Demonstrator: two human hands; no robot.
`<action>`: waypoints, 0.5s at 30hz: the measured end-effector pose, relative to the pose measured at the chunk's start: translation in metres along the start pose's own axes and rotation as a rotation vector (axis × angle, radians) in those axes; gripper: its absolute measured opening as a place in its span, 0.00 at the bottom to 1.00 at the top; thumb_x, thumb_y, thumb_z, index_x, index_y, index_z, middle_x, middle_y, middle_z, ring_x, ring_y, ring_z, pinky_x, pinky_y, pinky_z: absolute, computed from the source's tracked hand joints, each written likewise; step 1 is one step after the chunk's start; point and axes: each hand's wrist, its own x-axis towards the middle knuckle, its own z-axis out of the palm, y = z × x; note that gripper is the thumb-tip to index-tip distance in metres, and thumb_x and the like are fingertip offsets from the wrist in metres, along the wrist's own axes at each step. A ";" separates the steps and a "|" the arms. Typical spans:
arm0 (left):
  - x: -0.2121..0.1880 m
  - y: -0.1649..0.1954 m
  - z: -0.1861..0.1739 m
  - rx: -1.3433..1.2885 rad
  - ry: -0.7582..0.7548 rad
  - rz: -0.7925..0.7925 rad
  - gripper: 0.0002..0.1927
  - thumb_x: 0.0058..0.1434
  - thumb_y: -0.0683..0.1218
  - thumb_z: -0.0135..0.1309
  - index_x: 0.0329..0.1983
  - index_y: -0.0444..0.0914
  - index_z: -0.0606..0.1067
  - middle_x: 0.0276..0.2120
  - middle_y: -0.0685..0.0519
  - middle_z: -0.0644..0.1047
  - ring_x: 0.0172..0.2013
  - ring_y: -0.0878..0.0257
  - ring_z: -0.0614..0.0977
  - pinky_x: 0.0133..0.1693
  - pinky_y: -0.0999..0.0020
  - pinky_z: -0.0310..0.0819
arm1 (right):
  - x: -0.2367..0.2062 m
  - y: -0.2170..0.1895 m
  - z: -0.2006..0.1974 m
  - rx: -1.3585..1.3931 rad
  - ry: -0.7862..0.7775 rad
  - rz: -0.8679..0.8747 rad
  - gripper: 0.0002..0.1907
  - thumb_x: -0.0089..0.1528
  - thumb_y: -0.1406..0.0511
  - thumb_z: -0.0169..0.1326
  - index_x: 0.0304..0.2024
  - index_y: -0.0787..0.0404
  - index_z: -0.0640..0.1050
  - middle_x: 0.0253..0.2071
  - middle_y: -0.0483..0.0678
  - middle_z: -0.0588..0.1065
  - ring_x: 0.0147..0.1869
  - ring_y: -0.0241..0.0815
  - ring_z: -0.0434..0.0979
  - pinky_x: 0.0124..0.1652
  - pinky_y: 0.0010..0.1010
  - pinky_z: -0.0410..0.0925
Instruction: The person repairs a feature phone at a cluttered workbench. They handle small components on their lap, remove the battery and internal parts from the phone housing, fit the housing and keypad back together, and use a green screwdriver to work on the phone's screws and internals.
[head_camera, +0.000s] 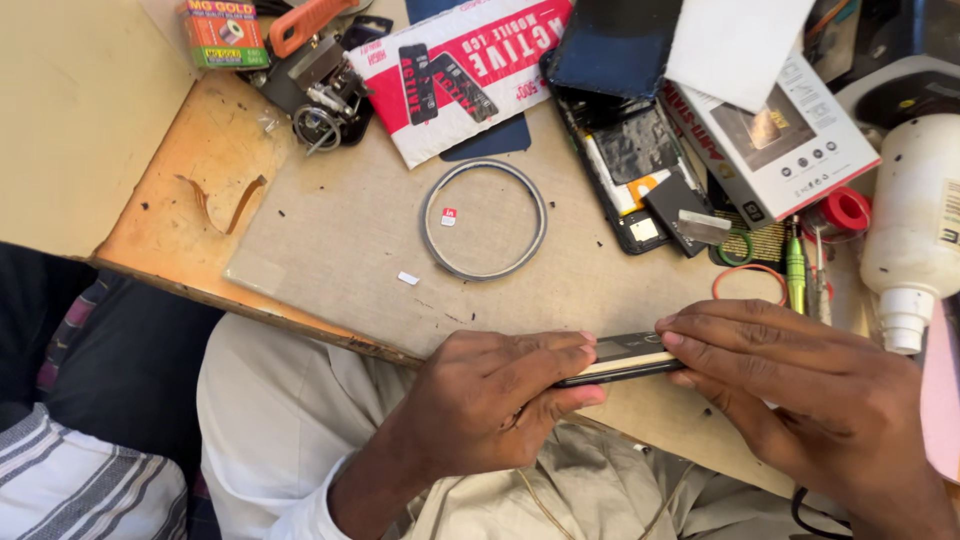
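Note:
Both my hands hold a slim black mobile phone (628, 358) edge-on over the near edge of the work board (330, 230). My left hand (490, 400) grips its left end with the fingers curled around it. My right hand (800, 400) pinches its right end from above and below. On the board beyond lie a grey metal ring (430, 205) with a small red-and-white card (449, 216) inside it, and a tiny white chip (408, 278) just outside it.
An opened phone with exposed insides (630, 170) lies behind. Around it are a red-and-white packet (460, 70), a white box (790, 140), a white bottle (915, 230), a green screwdriver (796, 270), an orange rubber band (748, 272), a red tape roll (846, 210) and metal parts (320, 100).

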 end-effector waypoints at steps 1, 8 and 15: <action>0.000 0.000 0.000 0.000 0.000 0.001 0.15 0.62 0.41 0.69 0.48 0.34 0.76 0.46 0.46 0.83 0.44 0.55 0.88 0.43 0.66 0.84 | 0.003 -0.001 0.001 0.000 -0.014 -0.022 0.17 0.53 0.71 0.64 0.46 0.61 0.82 0.47 0.50 0.82 0.54 0.48 0.84 0.58 0.41 0.74; 0.000 -0.002 -0.003 -0.040 0.017 0.019 0.15 0.62 0.39 0.68 0.49 0.34 0.76 0.47 0.46 0.82 0.46 0.53 0.88 0.45 0.64 0.85 | 0.019 -0.018 0.017 0.049 -0.035 -0.138 0.17 0.53 0.73 0.63 0.46 0.64 0.81 0.47 0.52 0.81 0.53 0.51 0.84 0.53 0.37 0.77; 0.000 -0.001 -0.005 -0.057 0.021 -0.031 0.13 0.62 0.42 0.68 0.46 0.35 0.78 0.42 0.48 0.84 0.40 0.55 0.88 0.41 0.65 0.84 | 0.011 -0.011 0.000 0.125 0.029 0.112 0.18 0.51 0.69 0.67 0.44 0.63 0.82 0.44 0.51 0.82 0.51 0.47 0.84 0.52 0.33 0.76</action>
